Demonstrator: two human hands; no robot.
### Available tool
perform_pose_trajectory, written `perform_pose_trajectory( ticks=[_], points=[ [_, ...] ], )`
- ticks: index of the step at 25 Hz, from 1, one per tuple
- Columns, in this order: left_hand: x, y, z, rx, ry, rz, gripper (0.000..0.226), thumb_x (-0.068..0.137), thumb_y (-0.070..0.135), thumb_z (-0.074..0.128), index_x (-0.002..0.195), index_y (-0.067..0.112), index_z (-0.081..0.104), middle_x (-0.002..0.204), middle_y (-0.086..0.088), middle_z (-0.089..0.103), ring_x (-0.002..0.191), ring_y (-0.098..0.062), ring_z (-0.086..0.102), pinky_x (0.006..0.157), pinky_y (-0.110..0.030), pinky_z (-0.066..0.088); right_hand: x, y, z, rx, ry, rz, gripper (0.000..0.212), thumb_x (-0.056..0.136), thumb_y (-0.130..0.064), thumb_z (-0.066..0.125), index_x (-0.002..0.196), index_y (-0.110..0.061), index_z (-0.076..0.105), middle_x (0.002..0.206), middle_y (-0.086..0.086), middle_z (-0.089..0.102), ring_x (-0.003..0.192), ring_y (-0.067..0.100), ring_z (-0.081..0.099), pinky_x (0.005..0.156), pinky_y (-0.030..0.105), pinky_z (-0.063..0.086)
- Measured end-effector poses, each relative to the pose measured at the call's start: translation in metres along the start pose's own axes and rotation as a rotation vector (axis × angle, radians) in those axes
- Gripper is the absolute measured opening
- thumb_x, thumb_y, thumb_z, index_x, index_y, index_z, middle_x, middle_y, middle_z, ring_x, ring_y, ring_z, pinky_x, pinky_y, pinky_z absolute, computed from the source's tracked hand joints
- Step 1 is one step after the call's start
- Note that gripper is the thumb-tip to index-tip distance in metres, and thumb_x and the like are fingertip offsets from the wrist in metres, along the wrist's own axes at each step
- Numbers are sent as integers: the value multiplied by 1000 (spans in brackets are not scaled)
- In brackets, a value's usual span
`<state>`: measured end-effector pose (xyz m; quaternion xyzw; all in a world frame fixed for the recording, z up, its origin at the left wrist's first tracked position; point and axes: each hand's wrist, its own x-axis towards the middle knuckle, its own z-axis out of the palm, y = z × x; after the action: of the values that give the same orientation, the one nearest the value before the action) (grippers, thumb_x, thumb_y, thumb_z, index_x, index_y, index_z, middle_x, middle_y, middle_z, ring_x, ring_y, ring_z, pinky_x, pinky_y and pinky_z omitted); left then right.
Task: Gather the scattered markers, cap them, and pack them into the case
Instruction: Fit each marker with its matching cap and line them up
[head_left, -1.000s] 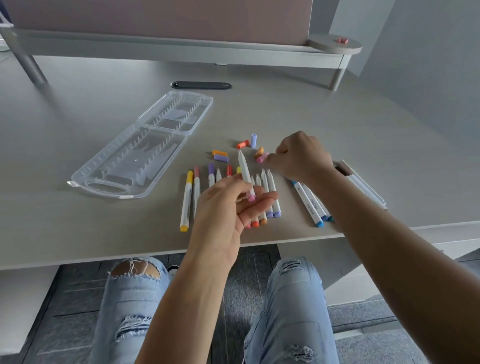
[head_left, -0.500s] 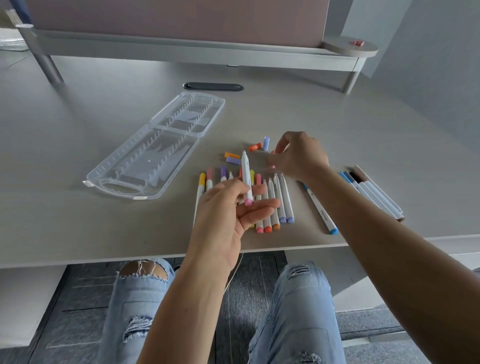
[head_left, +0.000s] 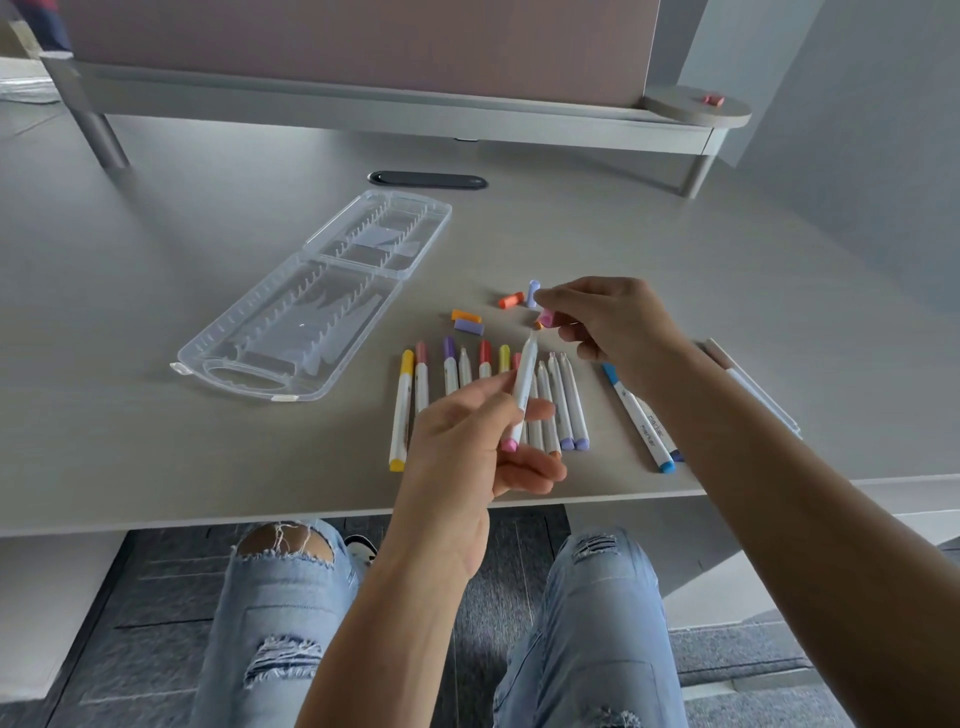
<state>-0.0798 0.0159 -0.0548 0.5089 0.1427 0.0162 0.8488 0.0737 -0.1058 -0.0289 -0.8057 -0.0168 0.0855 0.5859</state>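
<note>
1. Leftmost, clear plastic marker case (head_left: 311, 306): lies open and flat on the desk (head_left: 156, 415), both halves up, nothing in it; well left of the marker row.
2. Marker row (head_left: 452, 374): white barrels side by side, right of the case; several capped in yellow, pink, purple and red, others bare-tipped.
3. Loose caps: orange cap (head_left: 466, 315) and lilac cap (head_left: 469, 327) just beyond the row; red-orange cap (head_left: 511, 300) and pale-blue cap (head_left: 533, 292) farther back.
4. Left hand (head_left: 467, 457): raised over the row's near end; thumb and fingers curled round a white marker with pink end (head_left: 522, 395), bare tip pointing away.
5. Right hand (head_left: 613, 327): fingertips pinch a pink cap (head_left: 545, 318) just above that tip, apart from it.
6. Blue-ended markers (head_left: 639, 415): right of the row, partly hidden under the right forearm.
</note>
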Motion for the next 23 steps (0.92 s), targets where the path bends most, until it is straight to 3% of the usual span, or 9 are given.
perform_pose_trajectory(
  ticks=[4,10,17,23],
  points=[
    [-3,-3,2,22,-18,-9,29,99,4,52,114,15,73,97,-12,76,47,-23,62,45,-26,52,-14,-4,-5,-64,-56,-8,21,90,-28,78,92,-8,79,76,-2,75,65,8,55,65,26,42],
    [-3,-4,4,-13,8,-10,31,97,-2,52,115,12,73,101,-17,75,53,-26,67,49,-29,57,-27,-6,0,-148,-67,-73,16,87,-29,81,90,-13,80,69,-6,73,55,0,59,56,18,43],
    [0,-2,10,-233,4,-71,30,95,-12,51,113,2,70,94,-24,69,69,-32,70,61,-31,60,-42,0,-4,33,-32,-164,15,98,-18,66,101,-9,77,86,4,77,61,11,60,60,26,44],
    [0,-5,19,-253,2,-101,34,93,-15,50,121,-1,66,96,-28,65,79,-33,71,66,-35,62,-53,12,-12,55,13,-180,10,96,-19,70,102,-16,77,82,-2,76,63,7,58,61,26,45]
  ],
)
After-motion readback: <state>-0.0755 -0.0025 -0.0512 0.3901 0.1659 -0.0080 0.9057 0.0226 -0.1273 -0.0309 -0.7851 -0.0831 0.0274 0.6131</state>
